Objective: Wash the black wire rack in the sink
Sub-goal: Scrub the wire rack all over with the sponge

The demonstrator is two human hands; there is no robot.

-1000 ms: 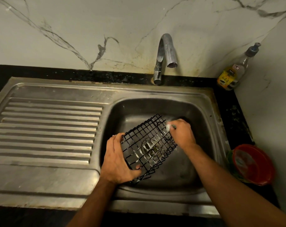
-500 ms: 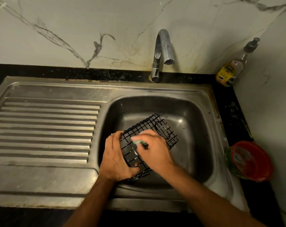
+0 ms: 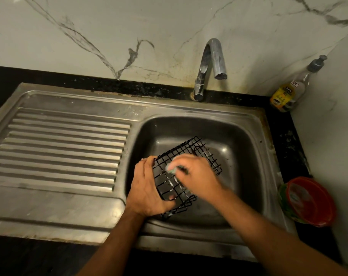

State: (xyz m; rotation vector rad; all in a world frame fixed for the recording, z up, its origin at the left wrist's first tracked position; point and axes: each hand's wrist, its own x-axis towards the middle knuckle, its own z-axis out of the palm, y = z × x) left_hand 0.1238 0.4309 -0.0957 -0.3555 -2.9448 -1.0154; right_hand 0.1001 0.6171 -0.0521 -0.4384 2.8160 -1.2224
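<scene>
Rack is being clasped tilted over the sink by the left hand, so the sponge pinched in the right hand is being pressed against braced wires.

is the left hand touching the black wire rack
Touching. The head view shows the left hand wrapped round the near-left edge of the black wire rack, its thumb hooked through the grid, holding it tilted in the sink basin.

A: left hand?
B: fingers and thumb curled round the rack at its left edge, palm down, forearm coming in from the near side.
A: right hand?
B: fingers bent, pinching a sponge on top of the rack. Blurred. Forearm runs near-right.
</scene>
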